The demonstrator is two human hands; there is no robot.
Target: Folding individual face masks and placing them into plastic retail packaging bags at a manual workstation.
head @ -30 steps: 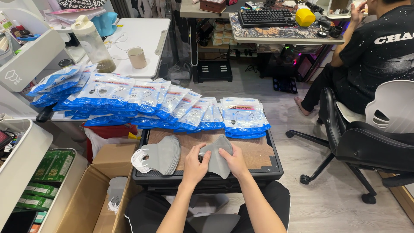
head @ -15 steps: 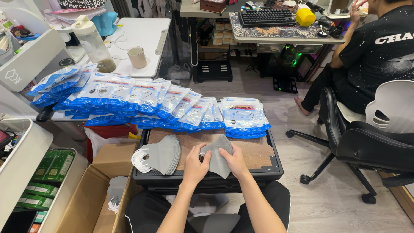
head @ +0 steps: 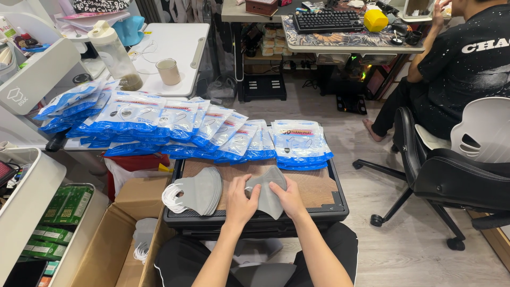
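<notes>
Since a second earlier nothing had shifted: left hand and right hand still pinched the folded grey fabric mask at lower centre, beside the grey mask stack.

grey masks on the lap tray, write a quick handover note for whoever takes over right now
Left hand and right hand: both have a grip on one folded grey face mask, held flat over the brown board on the black tray.
Stack of grey masks, white ear loops hanging out to one side, lies on the tray just beside the left hand.
Blue and white sealed mask packets are fanned in a long overlapping row beyond the tray.
Cardboard box on the floor, on the left-hand side, holds a few more grey masks.
Done: many packets lie filled.
Left: the mask in hand and the loose stack are unpacked.
</notes>
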